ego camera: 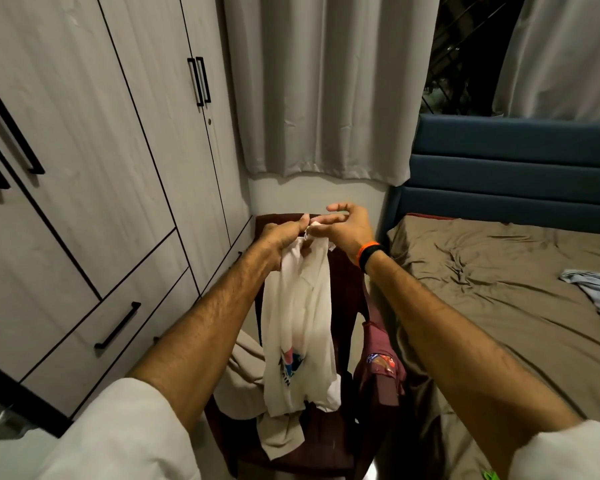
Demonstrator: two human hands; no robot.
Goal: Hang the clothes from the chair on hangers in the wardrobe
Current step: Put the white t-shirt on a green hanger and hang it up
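**Desk:** What are the hands doing?

**Photographer:** Both are raised over the dark chair (pixel 326 427). The left hand (pixel 279 242) is gripping the bunched top of a white T-shirt (pixel 300 327), fingers curled round the cloth. The right hand (pixel 343 228) is pinching the same top edge between thumb and forefinger, while its other fingers are spreading loosely above. A black and orange band (pixel 371 256) is sitting on the right wrist.

**Desk:** And where is the shirt hanging?

**Photographer:** It is dangling from both hands in front of the chair back, its printed lower part showing red and blue, its hem reaching down toward the seat. A beige garment (pixel 250 372) is lying over the left side of the chair, partly behind the shirt, and a maroon garment (pixel 381 365) is draping over the right armrest.

**Desk:** The wardrobe?

**Photographer:** The pale wood wardrobe (pixel 94 161) is standing on the left with its doors closed, black handles showing. Grey curtains (pixel 326 91) are hanging behind the chair, and a bed (pixel 499 289) with a brown sheet is lying to the right, a bluish cloth (pixel 596 289) resting on it.
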